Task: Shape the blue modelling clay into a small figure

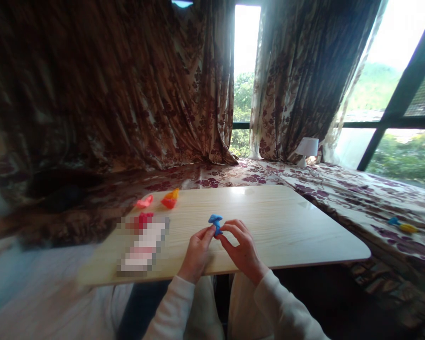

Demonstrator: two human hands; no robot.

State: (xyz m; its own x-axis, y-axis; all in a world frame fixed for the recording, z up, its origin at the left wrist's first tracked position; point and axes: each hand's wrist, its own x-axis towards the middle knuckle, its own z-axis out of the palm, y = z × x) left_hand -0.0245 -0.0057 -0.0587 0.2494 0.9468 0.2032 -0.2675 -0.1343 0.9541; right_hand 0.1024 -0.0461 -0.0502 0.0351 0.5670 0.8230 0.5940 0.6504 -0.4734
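Observation:
A small blue piece (215, 220), soft-looking like a balloon or clay, is pinched between both my hands just above the light wooden table (286, 222). My left hand (197, 250) grips its lower left side with thumb and fingertips closed. My right hand (241, 248) pinches it from the right, fingers curled. Both wrists rest near the table's front edge.
At the table's far left lie a pink piece (144, 202), an orange piece (170, 199) and a red piece (145, 217) beside a blurred packet (143, 248). A floral bedspread surrounds the table, with a white lamp (306, 150) by the curtains and small blue and yellow pieces (402, 225) at right.

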